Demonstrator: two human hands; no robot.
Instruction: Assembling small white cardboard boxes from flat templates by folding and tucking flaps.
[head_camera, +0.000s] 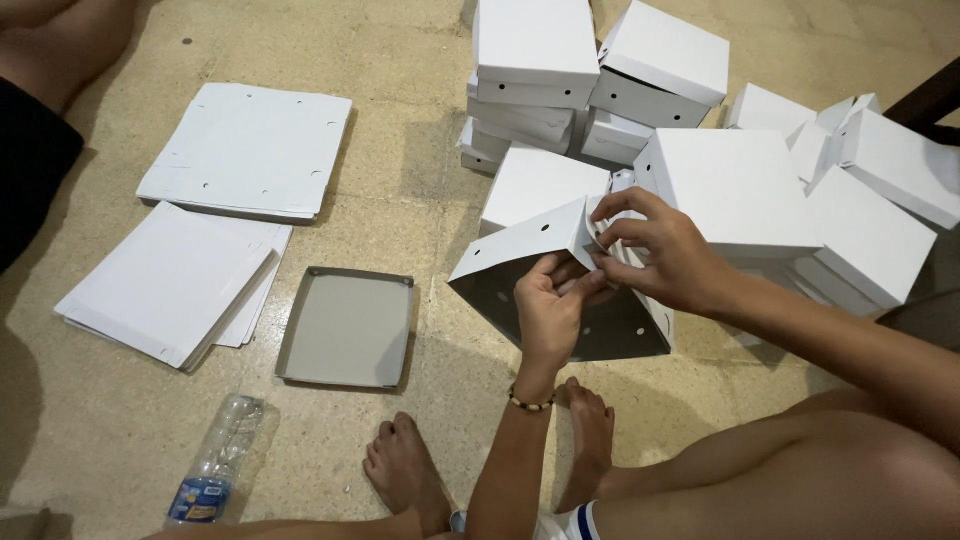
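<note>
White cardboard, grey on the inside: that's the half-folded box I've got in both hands, held just above the tan stone floor in front of my feet. My left hand has its grip closed on the corner from below, thumb tucked inside; my right hand pinches the flap at the same corner from above, fingers curled tight. I judge this to be the corner-tucking step: next the flap wants pressing into its slot while the wall stays upright. Just behind sits a heap of finished white boxes. Off to the left, a shallow grey tray-shaped lid, two stacks of flat white blanks, and a clear plastic bottle lying down. My fingers hide the tab itself; the heap runs off frame.
</note>
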